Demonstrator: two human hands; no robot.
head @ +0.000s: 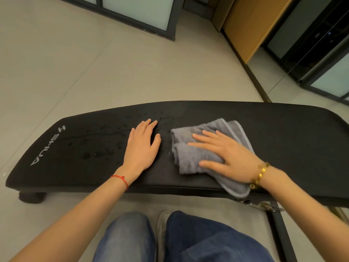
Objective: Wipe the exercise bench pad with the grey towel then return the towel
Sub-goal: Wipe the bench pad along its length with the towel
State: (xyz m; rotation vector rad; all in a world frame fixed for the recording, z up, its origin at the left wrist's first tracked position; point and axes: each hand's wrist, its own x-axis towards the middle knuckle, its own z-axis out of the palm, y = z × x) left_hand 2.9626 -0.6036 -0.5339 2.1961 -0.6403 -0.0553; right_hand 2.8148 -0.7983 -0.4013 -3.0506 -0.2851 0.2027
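A long black bench pad (245, 118) with rounded corners and a smooth, slightly matte cover is seen lying across the view above a pale tiled floor (94, 72). Grey lettering (48, 146) is printed near its left end. Small water droplets (105, 140) are scattered over the left half of the surface, some beaded and some smeared.

The grey towel (188, 154) is found on the middle of the pad, bunched into soft folds, its fabric looped and fluffy with a smooth lighter hem; one corner hangs over the near edge. It is pressed flat by the right hand (226, 154), whose fingers are spread wide across the cloth. A bracelet of gold beads (259, 174) is worn at that wrist.

The left hand (142, 146) is laid palm down on the bare pad just beside the towel, fingers extended and close together, nothing gripped. A thin red string (120, 179) is tied at its wrist.

Blue denim trousers (198, 241) are seen below.
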